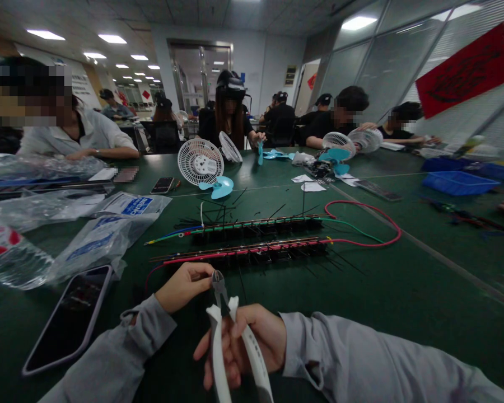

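My right hand (260, 336) is wrapped around the white handles of a pair of diagonal cutters (217, 350), whose metal jaws point away from me. At the tip of those jaws, the thumb and fingers of my left hand (178, 288) are pinched together. Whatever they hold is too small to make out. Just beyond both hands lies a bundle of red wire and thin rods (252, 249), bound with black cable ties whose tails stick out. Behind it runs a second tied bundle with green wire (260, 225). A red cable (399, 229) loops off to the right.
A phone (69, 319) lies at left, near a water bottle (14, 257) and plastic bags (109, 229). Fan grilles (200, 162) and blue fan blades (222, 187) are farther back. Blue trays (460, 183) stand at right. Several people sit around the green table (403, 313).
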Tool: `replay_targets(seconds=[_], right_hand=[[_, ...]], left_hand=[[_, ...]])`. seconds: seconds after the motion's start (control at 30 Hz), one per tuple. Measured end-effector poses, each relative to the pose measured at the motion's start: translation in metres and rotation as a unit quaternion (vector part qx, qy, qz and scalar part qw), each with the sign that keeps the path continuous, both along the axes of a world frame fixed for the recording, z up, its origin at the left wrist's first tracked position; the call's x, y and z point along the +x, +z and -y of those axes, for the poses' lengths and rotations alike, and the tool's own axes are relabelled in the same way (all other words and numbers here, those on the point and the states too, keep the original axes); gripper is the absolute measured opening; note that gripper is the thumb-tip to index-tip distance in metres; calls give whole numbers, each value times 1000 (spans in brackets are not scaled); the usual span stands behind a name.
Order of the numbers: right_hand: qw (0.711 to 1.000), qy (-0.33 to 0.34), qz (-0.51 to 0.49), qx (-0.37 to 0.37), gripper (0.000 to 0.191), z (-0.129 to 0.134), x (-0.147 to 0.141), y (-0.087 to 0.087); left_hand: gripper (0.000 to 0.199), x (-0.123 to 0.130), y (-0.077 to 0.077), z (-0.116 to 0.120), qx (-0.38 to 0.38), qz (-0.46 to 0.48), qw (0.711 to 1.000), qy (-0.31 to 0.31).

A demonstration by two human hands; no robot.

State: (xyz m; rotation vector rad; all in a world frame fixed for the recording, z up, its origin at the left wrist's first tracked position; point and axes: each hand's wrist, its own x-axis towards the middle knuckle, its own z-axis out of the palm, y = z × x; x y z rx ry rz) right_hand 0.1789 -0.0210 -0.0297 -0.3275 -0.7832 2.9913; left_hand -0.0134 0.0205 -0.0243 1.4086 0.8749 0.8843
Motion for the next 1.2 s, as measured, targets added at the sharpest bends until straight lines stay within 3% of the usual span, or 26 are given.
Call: replay_targets(seconds=[0.33, 0.57, 0.8, 1.2], right_hand=[[1000, -12, 0, 12, 55, 1, 0, 1], [997, -71, -24, 27, 38, 5, -2, 1], [999, -3, -54, 4, 36, 1, 0, -4], [999, -35, -19, 2, 37, 4, 4, 2]], left_hand=[[19, -1, 1, 0, -3, 11, 1000, -4], [21, 0, 1, 1, 2, 4, 1000, 6], [22, 0, 2, 2, 5, 1, 1000, 4], [24, 1, 4, 2, 13, 2, 1000, -2]])
